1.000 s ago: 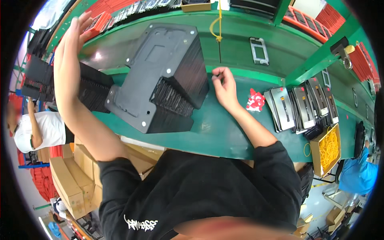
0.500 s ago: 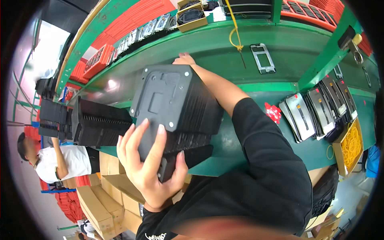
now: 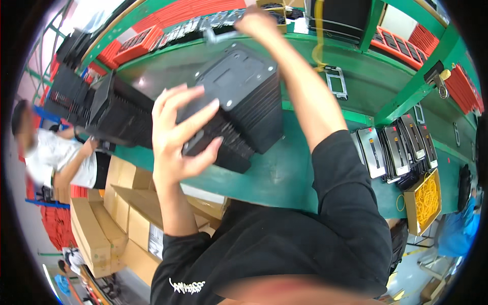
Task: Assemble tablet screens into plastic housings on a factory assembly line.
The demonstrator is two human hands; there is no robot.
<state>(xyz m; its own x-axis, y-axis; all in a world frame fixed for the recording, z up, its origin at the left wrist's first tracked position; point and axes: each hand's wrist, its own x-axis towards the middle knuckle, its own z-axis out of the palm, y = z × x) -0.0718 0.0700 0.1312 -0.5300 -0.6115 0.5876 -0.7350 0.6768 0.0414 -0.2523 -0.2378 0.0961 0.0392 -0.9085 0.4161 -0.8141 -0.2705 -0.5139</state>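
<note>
A tall stack of black slotted trays [image 3: 269, 114] stands on the bench in front of me, its plate-like top fixed with silver screws. My left hand [image 3: 175, 134] is at the stack's near left side, fingers spread and thumb apart, its fingertips over a lower group of black trays [image 3: 231, 147]. My right hand [image 3: 258, 24] is stretched beyond the stack to the shelf edge, smeared by motion. Close to its fingertips a silver phone frame [image 3: 219, 37] juts out from a row of similar frames [image 3: 185, 29]. Whether the fingers grip it is too blurred to see.
More black trays [image 3: 122, 114] stand at the left. One phone frame [image 3: 336, 83] lies on the green back ledge, near a hanging yellow cord [image 3: 318, 38]. Stacked phone panels [image 3: 373, 152] and a box of yellow bands [image 3: 426, 198] are at the right. A co-worker [image 3: 66, 157] stands left.
My right hand has moved from behind the stack up to the row of frames on the shelf. My left hand has slid back off the stack's top face. The view has shifted.
</note>
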